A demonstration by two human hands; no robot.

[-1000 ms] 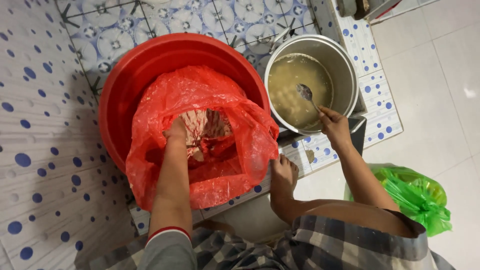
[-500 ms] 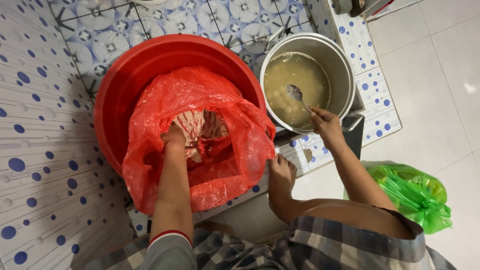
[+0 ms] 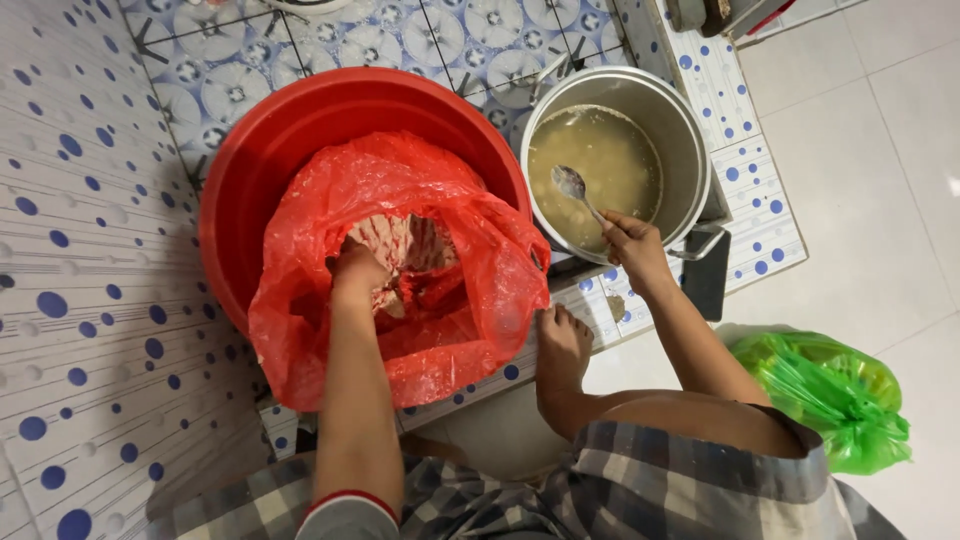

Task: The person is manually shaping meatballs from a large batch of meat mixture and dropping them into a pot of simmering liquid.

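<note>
L hand sits centre-left of frame, pushed down into the mouth of a red plastic bag, fingers curled shut on the pinkish raw-looking contents; exactly what the stuff is, can't tell. The bag lies inside a big red basin, which fills the upper-left-centre of the frame on a tiled floor w/ blue dots. R hand is right of centre, closed round the handle of a metal spoon; the spoon's bowl is in the cloudy brownish liquid of a steel pot at upper right, just beside the basin. A bare foot rests at lower centre, toes touching the bag's edge. A green plastic bag lies at lower right on the pale floor, well apart from the pot. Checked cloth runs across the bottom edge.
</note>
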